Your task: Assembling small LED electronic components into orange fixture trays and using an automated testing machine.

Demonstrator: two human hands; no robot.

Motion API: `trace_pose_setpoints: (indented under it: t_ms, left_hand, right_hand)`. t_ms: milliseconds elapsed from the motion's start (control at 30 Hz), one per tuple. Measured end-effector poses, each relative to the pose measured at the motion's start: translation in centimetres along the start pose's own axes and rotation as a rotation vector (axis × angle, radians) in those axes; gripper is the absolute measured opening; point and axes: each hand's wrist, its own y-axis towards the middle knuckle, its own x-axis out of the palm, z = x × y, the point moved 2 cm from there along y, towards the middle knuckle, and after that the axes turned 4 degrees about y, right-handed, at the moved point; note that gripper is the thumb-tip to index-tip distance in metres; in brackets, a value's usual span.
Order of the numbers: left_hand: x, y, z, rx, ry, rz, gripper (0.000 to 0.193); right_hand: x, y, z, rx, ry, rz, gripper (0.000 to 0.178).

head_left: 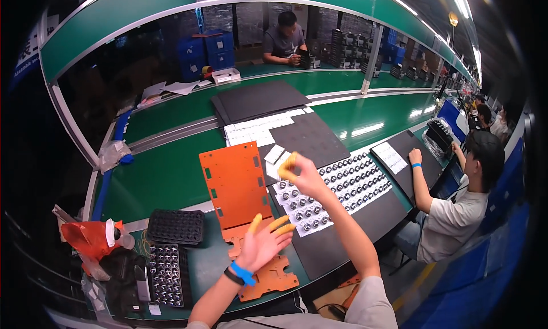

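My left hand (pixel 265 246), with yellow finger covers and a blue band at the wrist, is held palm up with its fingers apart and nothing in it. Below it lies an orange notched plate (pixel 277 279); beyond it is a larger orange slotted panel (pixel 235 183). My right hand (pixel 301 176), also in yellow finger covers, is bent with thumb and fingertips together; anything between them is too small to make out. It hovers by small white cards (pixel 274 153) and the near left corner of white sheets bearing rows of round black-and-silver parts (pixel 342 184).
At left sit a black tray of shiny round parts (pixel 165 275), a black pocketed tray (pixel 176 226) and an orange bag (pixel 91 240). Dark boards (pixel 260 100) lie on the green conveyor (pixel 171 112). A co-worker (pixel 456 209) sits at right; another person (pixel 283 40) works across.
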Motion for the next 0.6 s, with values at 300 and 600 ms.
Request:
trace_pose_setpoints:
  t_ms: [300,600]
  left_hand:
    - [-7.0,6.7,-1.2,-0.042,-0.190,0.143,0.037]
    - [-5.4,6.2,-1.5,0.025,0.034,0.083,0.041]
  right_hand:
    - [1.3,-2.2,2.4,0.251,-0.100,-0.347,0.016]
    - [3.7,3.4,15.2,0.187,-0.838,-0.010,0.020]
